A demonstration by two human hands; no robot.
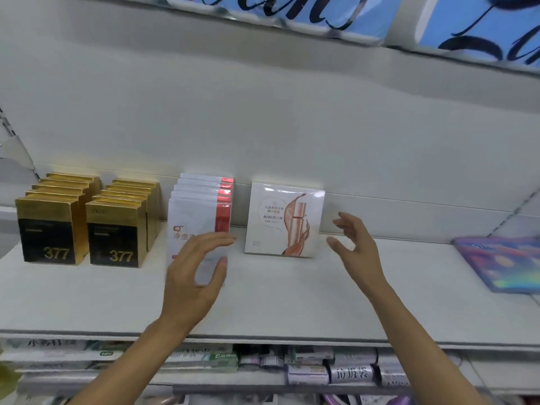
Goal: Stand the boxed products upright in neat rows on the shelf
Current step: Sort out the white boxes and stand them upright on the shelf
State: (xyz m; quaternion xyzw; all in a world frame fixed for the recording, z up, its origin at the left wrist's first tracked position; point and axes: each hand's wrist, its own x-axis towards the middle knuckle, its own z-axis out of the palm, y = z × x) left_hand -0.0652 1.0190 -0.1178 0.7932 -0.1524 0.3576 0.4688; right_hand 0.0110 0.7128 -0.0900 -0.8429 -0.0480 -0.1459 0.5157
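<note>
On the white shelf point(292, 299) stand two rows of gold and black boxes marked 377 point(49, 229) point(117, 232) at the left. A row of white and red boxes point(201, 206) stands at the middle. My left hand point(193, 276) hovers in front of that row with relaxed, spread fingers, holding nothing. To the right, a white box with a rose-gold bottle picture point(285, 219) stands upright and leans against the back wall. My right hand point(355, 244) is open just right of it, apart from it.
A flat purple and blue package point(508, 264) lies at the shelf's right end. Below the shelf edge a lower shelf holds toothpaste boxes point(204, 358) and rolls of bags point(350, 372). Blue signs point(292, 13) hang above.
</note>
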